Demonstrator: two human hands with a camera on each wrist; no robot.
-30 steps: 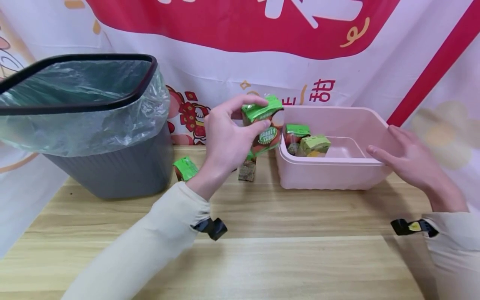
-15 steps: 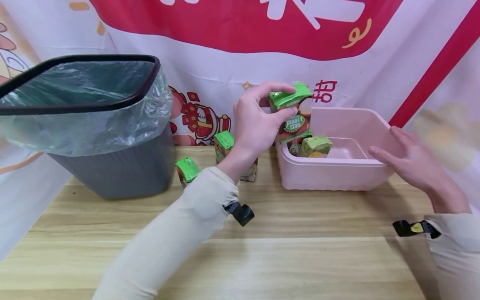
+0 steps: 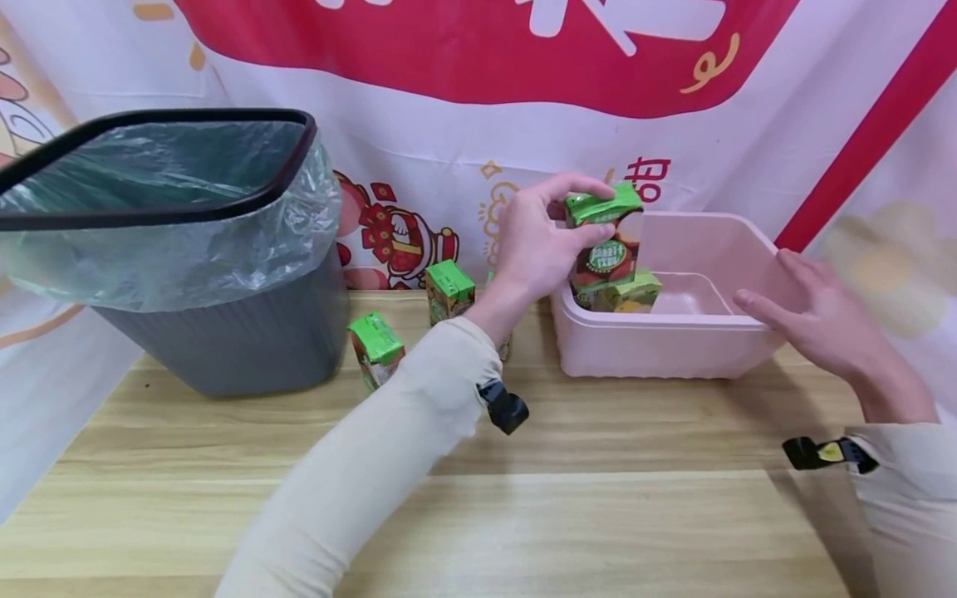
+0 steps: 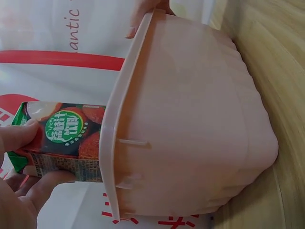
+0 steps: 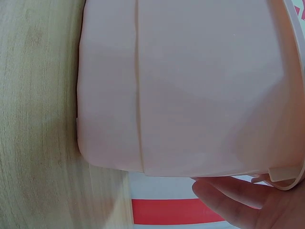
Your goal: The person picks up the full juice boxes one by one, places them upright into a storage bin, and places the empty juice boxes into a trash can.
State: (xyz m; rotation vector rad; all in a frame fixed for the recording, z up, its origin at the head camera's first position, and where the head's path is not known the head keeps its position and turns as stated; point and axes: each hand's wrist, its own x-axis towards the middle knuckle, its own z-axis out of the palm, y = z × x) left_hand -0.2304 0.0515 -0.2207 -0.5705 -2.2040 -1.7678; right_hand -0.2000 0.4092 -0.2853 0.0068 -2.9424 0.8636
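Your left hand (image 3: 540,242) just shifted right — pinching the lychee juice carton (image 3: 607,256), dipped into the pink tub (image 3: 665,349), centre right — so transfer looks nearly done; right hand (image 3: 826,320) grips the tub.

The carton (image 3: 609,259) in the left grip (image 3: 549,241) is topped in bright green; its dark front is patterned with red fruit, a pale peeled one, and a green oval lettered in white. Behind it, a yellow-green box (image 3: 637,292) is seen in the plain pale-pink tub (image 3: 673,350). Toward the tabletop's back edge, green tops are also shown by two packs (image 3: 451,286) (image 3: 376,339). At the back left corner, the ribbed grey bin (image 3: 247,336) is edged by a black rim (image 3: 308,141) and lined with translucent greenish film (image 3: 299,228). The tabletop (image 3: 598,523) is streaked with pale-brown wood grain. The white cloth (image 3: 449,137) is printed in red, white and yellow. Plain cream is worn on both sleeves (image 3: 374,453) (image 3: 908,490).
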